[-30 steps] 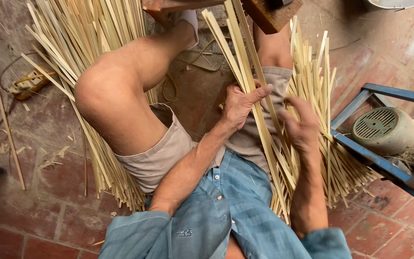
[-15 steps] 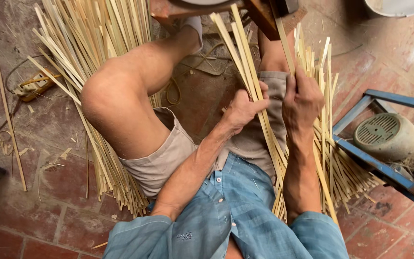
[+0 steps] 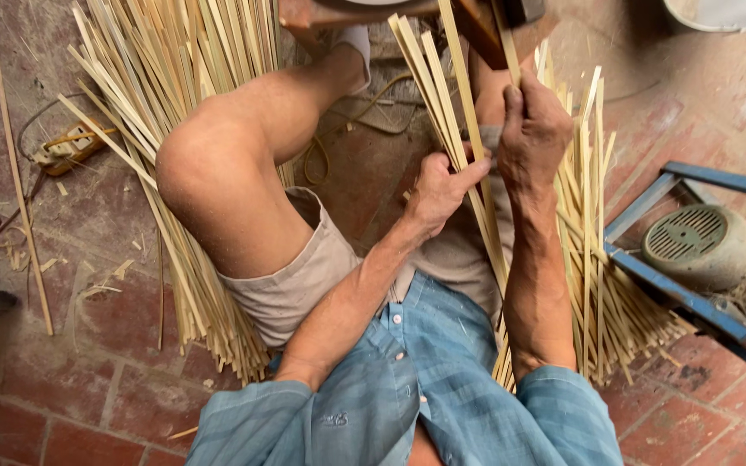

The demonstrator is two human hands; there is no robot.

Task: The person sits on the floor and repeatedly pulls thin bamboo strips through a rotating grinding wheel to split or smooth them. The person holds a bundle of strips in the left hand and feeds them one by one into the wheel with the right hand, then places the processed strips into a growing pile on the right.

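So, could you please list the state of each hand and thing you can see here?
Left hand: fingers pinched on a bamboo strip.
Right hand: closed around that same strip.
Left pile of strips: loose, fanned out on the brick floor.
Right pile of strips: loose beside the right arm.
Motor: lying in a blue frame.

Soft, even daylight falls from about twelve o'clock, leaving only faint shadows under the knee (image 3: 209, 173). No glare. Focus is sharp at centre; the edges bend slightly.
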